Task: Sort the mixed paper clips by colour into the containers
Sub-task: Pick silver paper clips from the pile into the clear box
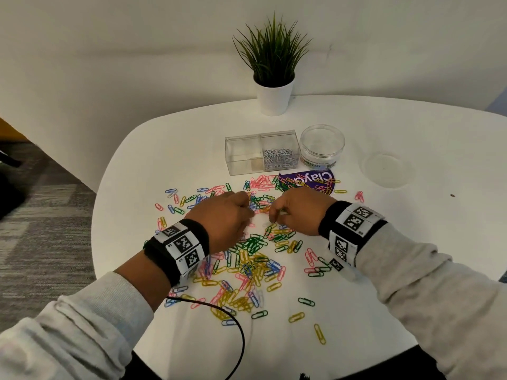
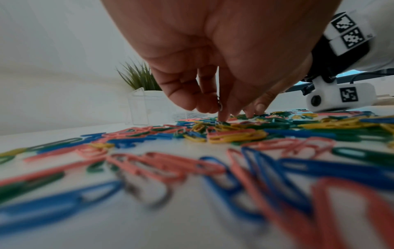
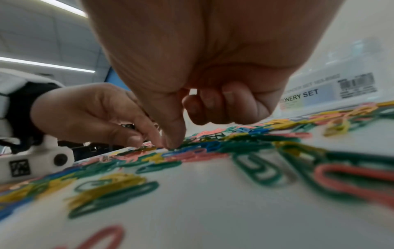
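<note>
Paper clips (image 1: pixel 248 259): mixed colours, strewn across white table (image 1: pixel 411 270), near of clear box (image 1: pixel 262 154) and round tub (image 1: pixel 321 146). Left hand (image 1: pixel 225 215), right hand (image 1: pixel 299 211): fingers curled, tips down among clips; grasp unclear.

pale grey sleeves (image 1: pixel 428 272), black wristbands (image 1: pixel 192 234) with white square-coded marker blocks (image 1: pixel 354 220)

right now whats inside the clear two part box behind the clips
The right half of the clear box holds a heap of silver clips. The left half looks empty, apart from a small pale patch at its base, too unclear to identify.
</note>
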Action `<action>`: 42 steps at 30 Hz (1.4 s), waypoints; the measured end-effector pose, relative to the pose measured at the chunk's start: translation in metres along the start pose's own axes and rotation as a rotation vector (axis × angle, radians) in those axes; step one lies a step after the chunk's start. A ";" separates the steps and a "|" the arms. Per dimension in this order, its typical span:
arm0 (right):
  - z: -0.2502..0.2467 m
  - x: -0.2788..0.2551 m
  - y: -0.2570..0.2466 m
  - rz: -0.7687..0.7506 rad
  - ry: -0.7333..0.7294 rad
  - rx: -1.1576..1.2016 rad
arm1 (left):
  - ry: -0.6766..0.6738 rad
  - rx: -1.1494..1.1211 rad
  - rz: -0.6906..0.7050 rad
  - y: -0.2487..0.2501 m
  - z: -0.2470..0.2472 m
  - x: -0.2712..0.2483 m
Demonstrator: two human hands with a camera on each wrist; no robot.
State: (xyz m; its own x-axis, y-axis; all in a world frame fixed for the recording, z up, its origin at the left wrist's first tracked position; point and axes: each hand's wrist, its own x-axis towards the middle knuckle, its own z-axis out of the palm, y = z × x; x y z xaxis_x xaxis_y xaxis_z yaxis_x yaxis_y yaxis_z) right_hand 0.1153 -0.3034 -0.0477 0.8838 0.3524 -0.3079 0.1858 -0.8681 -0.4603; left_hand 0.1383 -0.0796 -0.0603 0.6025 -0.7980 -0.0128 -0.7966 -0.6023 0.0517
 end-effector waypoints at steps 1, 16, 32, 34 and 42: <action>0.000 0.001 -0.001 0.007 0.000 -0.023 | 0.013 -0.005 -0.005 -0.001 0.000 -0.001; -0.005 -0.025 0.035 0.194 0.220 -0.020 | -0.077 -0.080 0.027 0.009 0.001 0.032; 0.001 -0.008 0.010 0.022 0.151 -0.163 | -0.204 -0.047 -0.083 0.014 -0.005 0.043; 0.002 -0.007 0.010 0.006 0.114 -0.175 | -0.181 -0.086 -0.102 0.008 -0.012 0.045; 0.006 -0.005 0.012 0.033 0.083 -0.155 | 0.111 -0.228 -0.267 -0.018 -0.068 0.112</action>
State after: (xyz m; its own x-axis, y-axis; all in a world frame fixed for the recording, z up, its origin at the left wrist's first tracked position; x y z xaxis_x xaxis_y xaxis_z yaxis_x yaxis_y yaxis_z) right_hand 0.1105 -0.3137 -0.0573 0.9217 0.2980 -0.2485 0.2139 -0.9245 -0.3154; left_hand 0.2234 -0.1565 0.0050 0.7995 -0.5984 0.0515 -0.5863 -0.7591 0.2829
